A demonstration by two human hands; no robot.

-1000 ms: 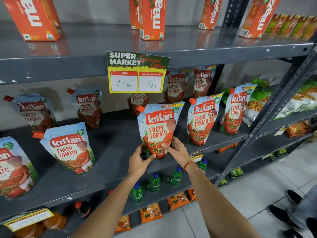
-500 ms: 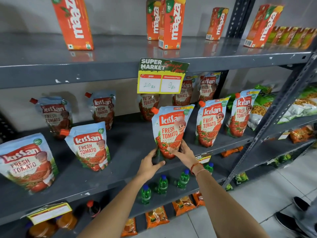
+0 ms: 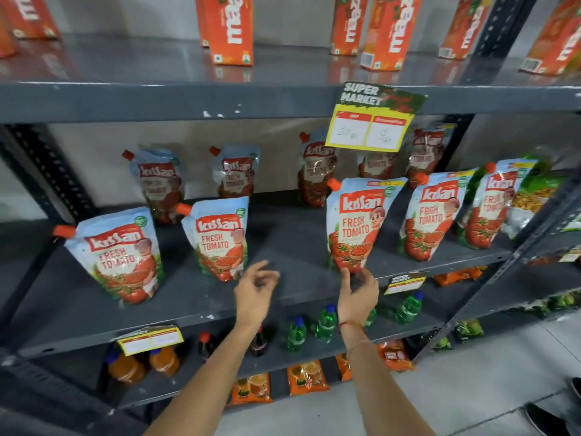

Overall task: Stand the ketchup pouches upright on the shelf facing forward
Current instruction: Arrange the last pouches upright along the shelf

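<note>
Grey metal shelving fills the head view, the ketchup on the middle shelf (image 3: 292, 243), juice cartons (image 3: 231, 29) above, green bottles (image 3: 325, 322) below. My right hand (image 3: 358, 294) is at the foot of the ketchup pouch (image 3: 358, 225) just under the price sign (image 3: 374, 118): fingertips lightly pinching its bottom edge, label facing me, pouch upright with a slight lean. My left hand (image 3: 256, 289) is free of everything, fingers loosely spread and blurred, hovering over the bare stretch of shelf between that pouch and the neighbouring pouch (image 3: 220, 240) to its left.

Risk from here, as I judge it: the pouch stands near the front lip, so letting go unevenly could tip it forward off the shelf, or sideways into the pouch on its right.

Counting: five pouches in the front row, five behind against the wall, one half hidden by the sign. Ten in all.
</note>
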